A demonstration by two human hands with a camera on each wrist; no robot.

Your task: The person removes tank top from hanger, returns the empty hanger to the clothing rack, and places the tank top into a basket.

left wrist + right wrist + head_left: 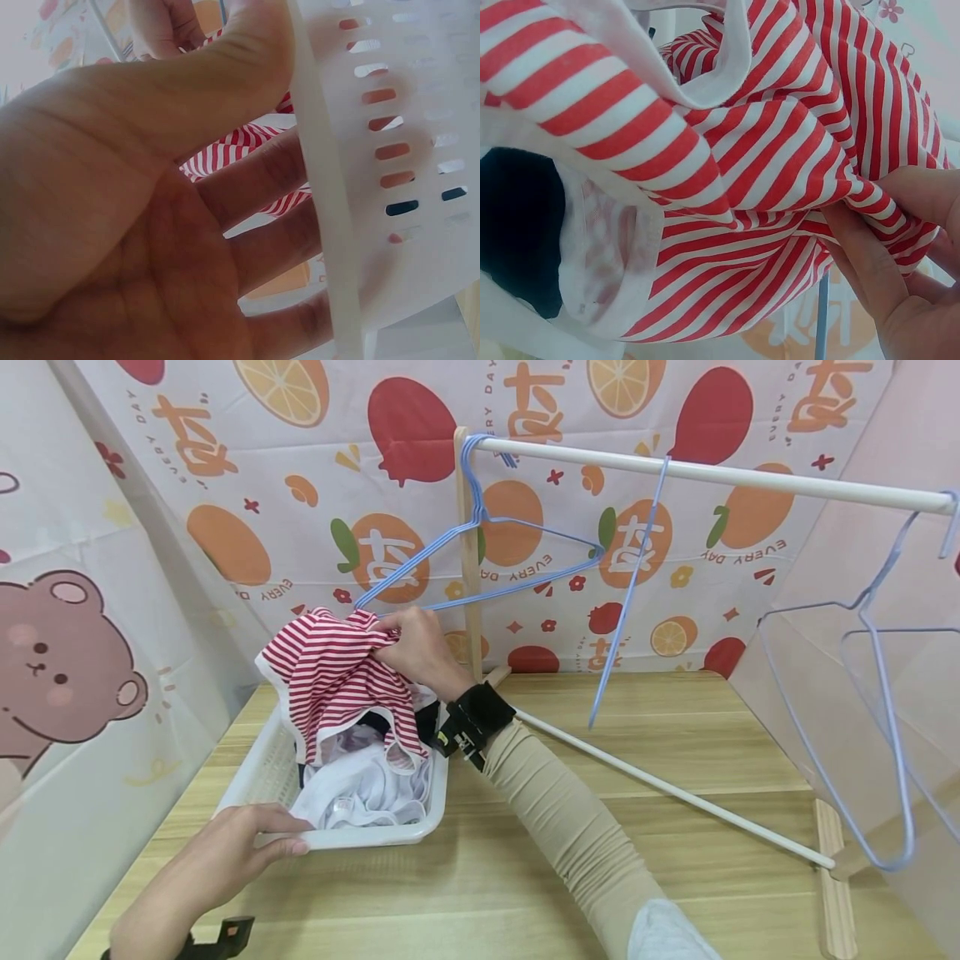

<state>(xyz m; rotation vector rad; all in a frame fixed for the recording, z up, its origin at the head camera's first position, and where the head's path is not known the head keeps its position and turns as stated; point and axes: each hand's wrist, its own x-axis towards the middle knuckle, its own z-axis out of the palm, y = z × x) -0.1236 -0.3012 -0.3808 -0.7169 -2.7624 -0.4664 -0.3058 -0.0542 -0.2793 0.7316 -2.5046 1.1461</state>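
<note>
A red-and-white striped garment [330, 668] with white trim hangs partly raised over the far side of a white plastic basket [255, 768]. My right hand [420, 647] pinches it near its top edge; in the right wrist view the striped cloth [780, 157] bunches between thumb and fingers. With thumb on one side and fingers on the other, my left hand [255, 839] grips the basket's near rim [326, 165]. White clothes [367, 789] lie inside the basket, with some dark cloth [427, 722] beneath the striped garment.
A rack with a white rail [712, 478] stands behind and to the right. Bunched blue hangers [480, 518] hang at its left end, a single hanger [630, 593] mid-rail, others [892, 718] at the right. A lower white bar [675, 789] crosses the wooden table [525, 877].
</note>
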